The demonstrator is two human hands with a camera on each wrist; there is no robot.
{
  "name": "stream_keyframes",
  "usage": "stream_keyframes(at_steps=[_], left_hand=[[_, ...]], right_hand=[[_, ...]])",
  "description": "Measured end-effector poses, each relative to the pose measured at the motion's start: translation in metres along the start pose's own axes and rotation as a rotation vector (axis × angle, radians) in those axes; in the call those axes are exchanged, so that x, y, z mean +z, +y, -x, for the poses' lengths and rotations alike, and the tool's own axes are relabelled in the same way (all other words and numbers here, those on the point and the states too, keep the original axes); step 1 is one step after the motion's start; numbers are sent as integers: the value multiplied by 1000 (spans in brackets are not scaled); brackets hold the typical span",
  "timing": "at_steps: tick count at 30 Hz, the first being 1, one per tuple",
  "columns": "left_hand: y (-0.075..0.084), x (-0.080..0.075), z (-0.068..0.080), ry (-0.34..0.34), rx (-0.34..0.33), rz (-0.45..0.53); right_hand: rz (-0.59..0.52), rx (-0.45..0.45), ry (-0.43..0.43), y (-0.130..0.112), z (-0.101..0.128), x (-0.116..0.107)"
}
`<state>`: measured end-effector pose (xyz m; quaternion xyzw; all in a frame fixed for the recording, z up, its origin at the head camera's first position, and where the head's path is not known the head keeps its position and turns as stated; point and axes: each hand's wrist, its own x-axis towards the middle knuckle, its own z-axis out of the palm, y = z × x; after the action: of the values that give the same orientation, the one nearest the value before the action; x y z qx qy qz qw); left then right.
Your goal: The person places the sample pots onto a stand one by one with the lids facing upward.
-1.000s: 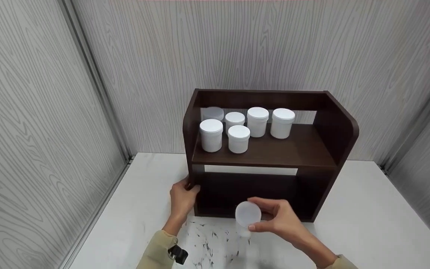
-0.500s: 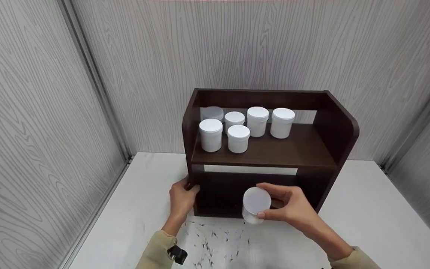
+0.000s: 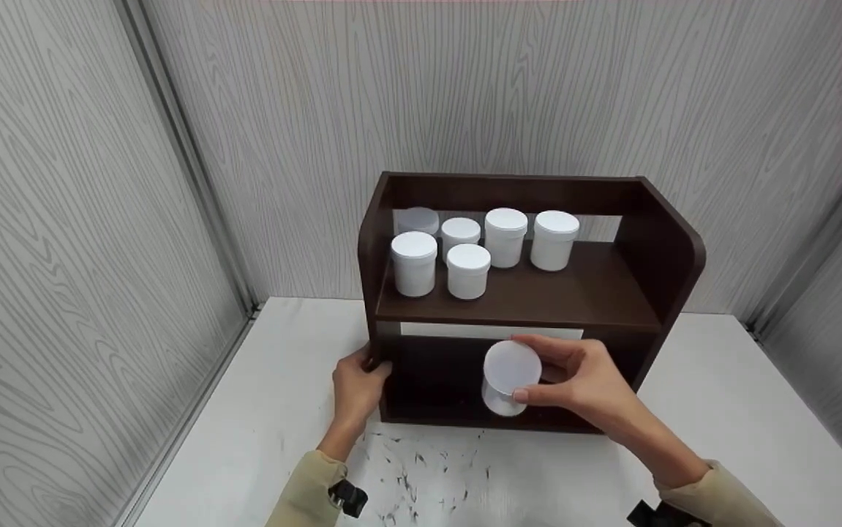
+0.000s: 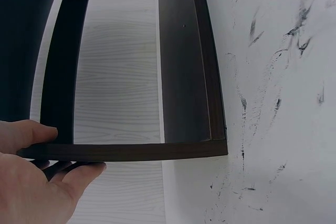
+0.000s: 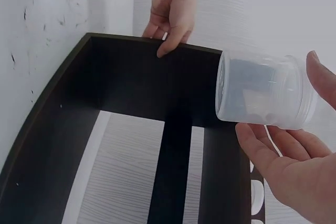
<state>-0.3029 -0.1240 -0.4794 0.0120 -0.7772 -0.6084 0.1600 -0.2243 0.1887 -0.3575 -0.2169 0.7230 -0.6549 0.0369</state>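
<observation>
A dark brown two-level shelf unit stands on the white table. My left hand grips its left side panel low down; in the left wrist view the thumb lies on one face of the panel and the fingers on the other. My right hand holds a translucent plastic jar tilted on its side, just in front of the lower compartment. In the right wrist view the jar looks empty, held between my fingertips and thumb.
Several white lidded jars stand on the left half of the upper shelf; its right half is bare. Dark scuff marks streak the table in front. Grey wood-grain walls close in the left, back and right.
My right hand has carried the jar up and away from me, from over the scuffed table front to the mouth of the lower compartment. My left hand has stayed on the side panel.
</observation>
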Motion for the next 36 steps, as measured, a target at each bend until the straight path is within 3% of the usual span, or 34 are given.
stream_keyframes(at_steps=[21, 36], left_hand=[[-4, 0, 1, 28, 0, -14], [-1, 1, 1, 7, 11, -4]], right_hand=[[154, -32, 130, -36, -24, -23], [131, -11, 198, -46, -58, -42]])
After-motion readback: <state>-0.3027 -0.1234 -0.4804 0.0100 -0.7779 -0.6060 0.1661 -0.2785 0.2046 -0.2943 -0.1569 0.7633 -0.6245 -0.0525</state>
